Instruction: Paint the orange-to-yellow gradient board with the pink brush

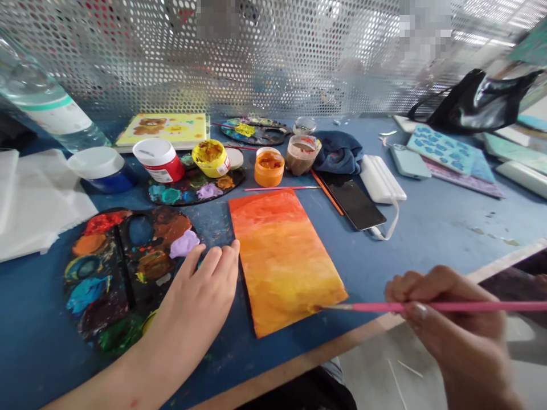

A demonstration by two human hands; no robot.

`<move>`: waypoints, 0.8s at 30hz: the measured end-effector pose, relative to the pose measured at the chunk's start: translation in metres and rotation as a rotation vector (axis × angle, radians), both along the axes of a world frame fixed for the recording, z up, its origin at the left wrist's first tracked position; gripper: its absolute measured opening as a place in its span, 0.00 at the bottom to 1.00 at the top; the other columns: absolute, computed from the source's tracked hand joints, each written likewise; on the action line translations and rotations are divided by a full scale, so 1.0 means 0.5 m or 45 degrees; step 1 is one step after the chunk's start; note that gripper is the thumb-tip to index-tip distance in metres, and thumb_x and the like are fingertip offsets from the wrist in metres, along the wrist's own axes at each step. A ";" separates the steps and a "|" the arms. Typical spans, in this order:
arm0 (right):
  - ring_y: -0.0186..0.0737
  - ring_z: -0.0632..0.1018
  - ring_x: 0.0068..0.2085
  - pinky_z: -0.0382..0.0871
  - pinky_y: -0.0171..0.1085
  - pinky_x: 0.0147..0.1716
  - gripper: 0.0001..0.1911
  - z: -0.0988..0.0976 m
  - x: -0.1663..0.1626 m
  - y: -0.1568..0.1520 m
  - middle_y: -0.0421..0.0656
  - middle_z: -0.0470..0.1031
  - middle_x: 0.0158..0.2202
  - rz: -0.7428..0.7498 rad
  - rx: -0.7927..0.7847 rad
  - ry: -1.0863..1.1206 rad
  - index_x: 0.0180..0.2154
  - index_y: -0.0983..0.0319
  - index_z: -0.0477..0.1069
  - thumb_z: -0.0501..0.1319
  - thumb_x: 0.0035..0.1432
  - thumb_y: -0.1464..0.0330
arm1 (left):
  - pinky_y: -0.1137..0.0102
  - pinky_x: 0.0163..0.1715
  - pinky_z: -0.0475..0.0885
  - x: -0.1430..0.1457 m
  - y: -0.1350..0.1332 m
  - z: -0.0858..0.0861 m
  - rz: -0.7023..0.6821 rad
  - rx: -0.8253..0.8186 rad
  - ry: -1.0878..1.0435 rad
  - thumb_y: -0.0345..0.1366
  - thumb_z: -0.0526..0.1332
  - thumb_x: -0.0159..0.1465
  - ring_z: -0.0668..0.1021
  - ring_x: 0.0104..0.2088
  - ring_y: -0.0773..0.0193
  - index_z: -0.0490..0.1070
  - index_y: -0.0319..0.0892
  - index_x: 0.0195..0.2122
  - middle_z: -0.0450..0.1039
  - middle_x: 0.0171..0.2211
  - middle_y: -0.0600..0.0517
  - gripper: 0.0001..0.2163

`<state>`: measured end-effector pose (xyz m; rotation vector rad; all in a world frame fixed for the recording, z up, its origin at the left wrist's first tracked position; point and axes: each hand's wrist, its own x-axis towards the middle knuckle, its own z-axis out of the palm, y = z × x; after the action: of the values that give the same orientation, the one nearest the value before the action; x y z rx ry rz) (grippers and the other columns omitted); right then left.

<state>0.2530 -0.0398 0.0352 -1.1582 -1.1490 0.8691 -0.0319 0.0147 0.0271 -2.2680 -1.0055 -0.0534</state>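
A small canvas (284, 250) lies flat on the blue table, painted from red-orange at the top through orange to yellow near the bottom. In my right hand (457, 324) is a pink paintbrush (380, 307), pinched between thumb and fingers. Its bristles touch the canvas near the lower right corner. My left hand (209, 285) lies with fingers stretched out at the canvas's left edge, one fingertip at or very near it. Under and beside that hand is a black palette (123, 267) with blobs of red, blue, green, lilac and brown paint; my wrist and forearm cover part of it.
Behind the canvas stand an orange paint jar (269, 169), yellow jar (211, 159), red jar (158, 161), blue jar (102, 171) and cup of murky water (301, 155). A phone (351, 200) and white power bank (382, 179) lie right. A bottle (51, 102) stands left, before a perforated metal screen (273, 62).
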 end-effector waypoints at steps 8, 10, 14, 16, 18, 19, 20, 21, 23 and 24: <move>0.37 0.69 0.28 0.60 0.40 0.28 0.11 -0.025 0.001 -0.015 0.39 0.70 0.24 0.101 -0.123 0.025 0.26 0.58 0.68 0.67 0.53 0.64 | 0.60 0.34 0.73 0.001 0.000 -0.001 -0.016 -0.002 -0.015 0.16 0.46 0.57 0.70 0.34 0.53 0.72 0.24 0.51 0.67 0.29 0.44 0.23; 0.38 0.70 0.29 0.60 0.40 0.28 0.10 -0.028 0.003 -0.014 0.40 0.71 0.25 0.119 -0.141 0.021 0.26 0.58 0.68 0.67 0.53 0.64 | 0.60 0.35 0.72 0.001 0.000 0.000 -0.002 -0.014 -0.004 0.16 0.46 0.57 0.70 0.35 0.53 0.71 0.25 0.51 0.67 0.29 0.44 0.23; 0.38 0.69 0.28 0.60 0.41 0.29 0.10 -0.027 0.013 -0.006 0.40 0.70 0.25 0.125 -0.106 -0.016 0.25 0.58 0.69 0.67 0.53 0.65 | 0.60 0.35 0.72 0.001 0.000 0.000 0.005 -0.015 -0.001 0.16 0.46 0.58 0.70 0.35 0.54 0.71 0.25 0.51 0.67 0.29 0.44 0.23; 0.37 0.67 0.27 0.59 0.41 0.28 0.10 -0.024 0.018 -0.003 0.39 0.68 0.23 0.093 -0.034 -0.014 0.24 0.59 0.67 0.66 0.54 0.66 | 0.60 0.36 0.72 0.000 0.001 0.000 0.003 -0.009 -0.004 0.16 0.46 0.58 0.70 0.34 0.54 0.71 0.25 0.51 0.67 0.30 0.44 0.23; 0.37 0.67 0.26 0.59 0.41 0.28 0.11 -0.021 0.017 -0.002 0.39 0.67 0.22 0.085 -0.001 0.001 0.24 0.59 0.67 0.66 0.54 0.67 | 0.60 0.36 0.72 0.000 0.002 -0.001 0.001 -0.011 -0.004 0.16 0.46 0.58 0.70 0.34 0.54 0.71 0.25 0.51 0.67 0.30 0.44 0.23; 0.37 0.68 0.26 0.60 0.41 0.28 0.10 -0.020 0.013 -0.003 0.39 0.68 0.23 0.097 -0.014 0.002 0.24 0.58 0.67 0.66 0.54 0.66 | 0.60 0.35 0.72 0.000 0.002 -0.001 -0.001 -0.011 -0.006 0.16 0.46 0.58 0.70 0.34 0.54 0.71 0.25 0.51 0.67 0.30 0.44 0.23; 0.38 0.68 0.27 0.60 0.41 0.28 0.10 -0.020 0.008 -0.004 0.40 0.69 0.23 0.116 -0.042 -0.005 0.25 0.58 0.67 0.66 0.54 0.65 | 0.60 0.35 0.72 0.000 0.002 -0.001 -0.002 -0.013 -0.008 0.16 0.46 0.57 0.70 0.34 0.54 0.71 0.25 0.51 0.67 0.30 0.44 0.23; 0.39 0.69 0.27 0.60 0.41 0.28 0.10 -0.020 0.003 -0.005 0.40 0.70 0.24 0.132 -0.078 -0.021 0.25 0.58 0.68 0.66 0.54 0.64 | 0.60 0.35 0.72 0.000 0.002 0.000 -0.004 -0.014 -0.010 0.16 0.46 0.57 0.70 0.34 0.53 0.71 0.25 0.51 0.67 0.29 0.44 0.23; 0.39 0.70 0.28 0.59 0.40 0.28 0.09 -0.019 -0.002 -0.007 0.41 0.71 0.25 0.143 -0.121 -0.057 0.26 0.58 0.69 0.66 0.54 0.64 | 0.60 0.35 0.72 0.000 0.001 0.000 -0.006 -0.014 -0.011 0.16 0.46 0.57 0.70 0.34 0.53 0.71 0.24 0.51 0.66 0.29 0.44 0.23; 0.39 0.69 0.28 0.59 0.40 0.27 0.09 -0.018 -0.001 -0.007 0.40 0.70 0.25 0.137 -0.119 -0.066 0.26 0.58 0.68 0.66 0.54 0.64 | 0.60 0.35 0.72 0.000 0.001 0.001 -0.004 -0.013 -0.009 0.16 0.47 0.57 0.70 0.34 0.53 0.71 0.24 0.51 0.66 0.29 0.44 0.23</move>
<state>0.2524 -0.0434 0.0262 -1.2099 -1.2324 0.9890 -0.0318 0.0150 0.0275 -2.2806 -1.0077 -0.0580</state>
